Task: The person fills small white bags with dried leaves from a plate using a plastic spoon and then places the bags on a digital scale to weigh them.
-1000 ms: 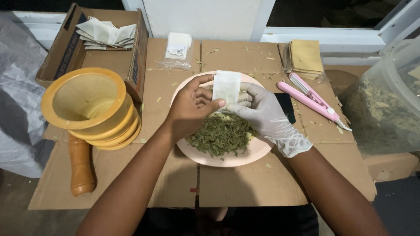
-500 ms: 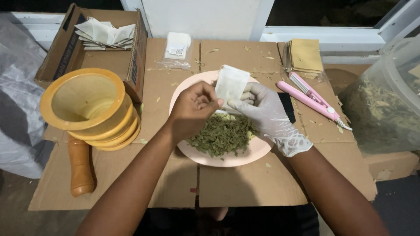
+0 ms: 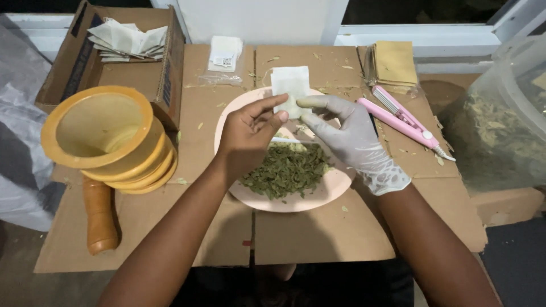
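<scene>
Hands above round pink plate (image 3: 335, 187): bare left hand (image 3: 247, 136) and white-gloved right hand (image 3: 347, 136) pinching small white paper sachet (image 3: 290, 85) by its lower edge, over plate's far rim. Heap of crushed green dried leaves (image 3: 284, 170) directly below. Likely risk: loose two-finger pinch letting sachet slip or spill leaf onto cardboard beside plate

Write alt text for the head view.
Bare left hand and gloved right hand hold a white paper bag above a pink plate of dried green leaves. An orange mortar stands left, a pink sealer right, on cardboard.
</scene>
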